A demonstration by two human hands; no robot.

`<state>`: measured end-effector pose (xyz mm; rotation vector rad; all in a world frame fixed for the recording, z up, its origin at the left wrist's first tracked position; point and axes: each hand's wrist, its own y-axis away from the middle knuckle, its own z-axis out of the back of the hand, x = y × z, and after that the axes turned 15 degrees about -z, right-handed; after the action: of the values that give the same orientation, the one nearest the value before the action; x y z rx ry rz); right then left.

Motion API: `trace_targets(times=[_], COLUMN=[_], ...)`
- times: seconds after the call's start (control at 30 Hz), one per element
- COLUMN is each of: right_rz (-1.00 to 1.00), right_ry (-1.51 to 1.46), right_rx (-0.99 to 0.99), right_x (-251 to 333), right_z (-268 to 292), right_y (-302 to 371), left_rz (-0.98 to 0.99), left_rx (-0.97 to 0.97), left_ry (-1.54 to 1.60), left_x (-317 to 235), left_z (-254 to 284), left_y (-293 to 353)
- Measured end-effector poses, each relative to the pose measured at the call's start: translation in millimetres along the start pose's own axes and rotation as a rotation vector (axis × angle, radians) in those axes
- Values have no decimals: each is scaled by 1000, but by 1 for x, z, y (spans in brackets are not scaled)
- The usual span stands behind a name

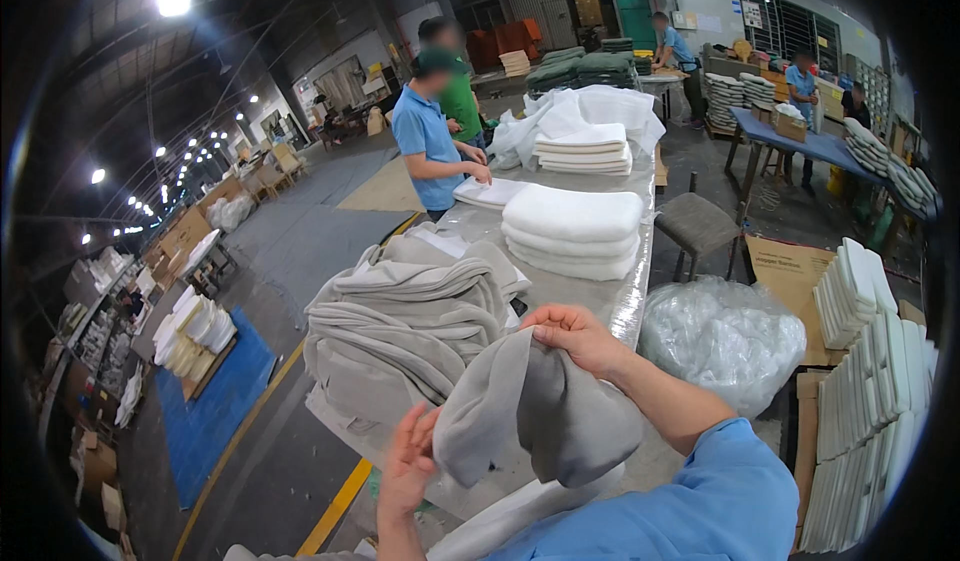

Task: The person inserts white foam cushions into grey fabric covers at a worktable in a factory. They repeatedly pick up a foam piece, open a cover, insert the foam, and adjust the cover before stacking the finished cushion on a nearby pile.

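Observation:
A light grey fabric cover (480, 416) hangs in front of me, its darker inner side showing at a fold. My right hand (578, 341) pinches the cover's top edge between thumb and fingers. At its left edge my left hand (407, 456) is raised with fingers apart, touching or very close to the cloth; I cannot tell which. A thick pile of folded grey covers (400, 321) lies on the table just beyond my left hand. Below the hanging cover, near my body, lies a white pad (520, 516), partly hidden.
A stack of white cushion pads (575, 231) sits farther along the plastic-covered table (595, 306). Two people stand at its left side, one in a blue shirt (425, 136). On the right are a bag of clear plastic (722, 341), a stool (697, 223) and stacked white pads (870, 411).

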<state>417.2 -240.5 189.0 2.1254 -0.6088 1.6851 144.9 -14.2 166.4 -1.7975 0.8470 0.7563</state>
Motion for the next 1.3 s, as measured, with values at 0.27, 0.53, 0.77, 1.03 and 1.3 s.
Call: trace_targets(times=[0.27,0.53,0.77,1.03,1.3], right_rz=[-33,383,192,-29,32], right_ry=[-58,892,900,433,728], right_rx=[119,-439,104,292,384], right_x=[4,14,27,37,22], right_z=[-30,-7,-110,-57,-98], right_y=[1,10,46,11,48], left_rz=[30,24,65,83,97], left_rx=[82,-186,-351,-565,-661], left_ry=[-870,-476,-225,-109,23], left_x=[55,1,10,-7,-12], left_z=[-2,-34,-64,-43,-19], left_y=[12,-24,-31,-48,-56])
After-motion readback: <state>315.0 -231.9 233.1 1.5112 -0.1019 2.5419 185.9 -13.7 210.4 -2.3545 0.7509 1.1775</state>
